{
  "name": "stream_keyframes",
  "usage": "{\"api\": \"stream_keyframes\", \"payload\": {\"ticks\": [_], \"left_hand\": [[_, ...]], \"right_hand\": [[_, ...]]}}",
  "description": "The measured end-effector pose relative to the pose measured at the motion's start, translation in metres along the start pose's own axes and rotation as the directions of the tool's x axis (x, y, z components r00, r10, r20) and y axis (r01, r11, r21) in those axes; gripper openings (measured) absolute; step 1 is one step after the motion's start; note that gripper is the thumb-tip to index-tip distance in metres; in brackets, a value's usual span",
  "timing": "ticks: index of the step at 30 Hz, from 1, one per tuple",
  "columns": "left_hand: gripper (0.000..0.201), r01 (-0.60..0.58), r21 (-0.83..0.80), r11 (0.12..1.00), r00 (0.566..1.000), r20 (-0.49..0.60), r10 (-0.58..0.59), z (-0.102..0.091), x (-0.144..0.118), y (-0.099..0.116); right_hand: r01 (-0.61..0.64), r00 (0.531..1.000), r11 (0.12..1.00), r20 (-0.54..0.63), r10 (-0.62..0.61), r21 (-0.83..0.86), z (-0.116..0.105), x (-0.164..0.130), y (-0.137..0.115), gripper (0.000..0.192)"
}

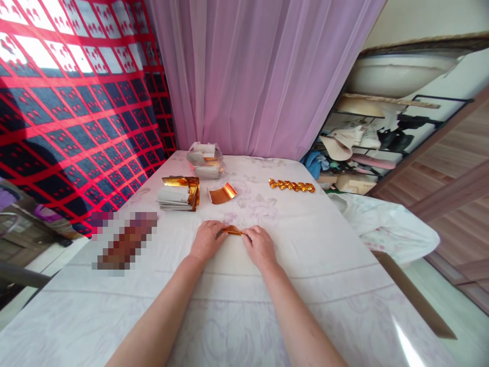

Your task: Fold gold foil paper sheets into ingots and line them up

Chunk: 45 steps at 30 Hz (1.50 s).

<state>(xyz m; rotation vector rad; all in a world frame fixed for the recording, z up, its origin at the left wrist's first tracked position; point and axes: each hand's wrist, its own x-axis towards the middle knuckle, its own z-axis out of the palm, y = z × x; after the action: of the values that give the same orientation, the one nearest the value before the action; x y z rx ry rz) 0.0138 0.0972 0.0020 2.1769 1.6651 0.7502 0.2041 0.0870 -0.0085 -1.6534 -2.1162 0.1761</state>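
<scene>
Your left hand and right hand lie side by side on the white patterned tablecloth, fingertips curled in and pinching a small piece of gold foil paper between them. The piece sits flat against the cloth, just in front of you at the middle of the table, and most of it is hidden under your fingers, so the exact shape of the fold cannot be told.

Keep the paper pressed down on the cloth while you work it; foil like this likely holds every crease, so a crooked one is hard to undo. Line up the edges before you press, then run a fingertip along the fold from the middle outward. Hold with one hand and crease with the other, not both pulling at once, or the thin sheet may tear.

Beyond your hands, a single curled gold sheet lies loose. To its left stands a stack of gold-and-white papers, and behind that a clear bag of more papers. A row of finished gold folded pieces lies to the right, well apart from your hands.
</scene>
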Motion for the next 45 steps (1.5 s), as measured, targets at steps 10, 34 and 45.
{"api": "stream_keyframes", "payload": {"ticks": [10, 34, 45], "left_hand": [[0.026, 0.313, -0.105, 0.944, 0.947, -0.04, -0.318, -0.004, 0.002, 0.023], [0.021, 0.355, -0.062, 0.933, 0.918, -0.164, -0.361, 0.017, 0.005, 0.02], [0.024, 0.279, -0.1, 0.955, 0.933, -0.208, -0.294, 0.022, 0.003, 0.017]], "right_hand": [[-0.063, 0.986, 0.976, -0.136, 0.093, 0.206, 0.003, 0.014, -0.007, 0.02], [-0.01, 0.996, 0.988, -0.09, 0.024, 0.155, 0.017, 0.024, 0.003, 0.031], [0.097, 0.965, 0.96, -0.261, -0.025, 0.265, 0.018, 0.023, 0.0, 0.033]]}}
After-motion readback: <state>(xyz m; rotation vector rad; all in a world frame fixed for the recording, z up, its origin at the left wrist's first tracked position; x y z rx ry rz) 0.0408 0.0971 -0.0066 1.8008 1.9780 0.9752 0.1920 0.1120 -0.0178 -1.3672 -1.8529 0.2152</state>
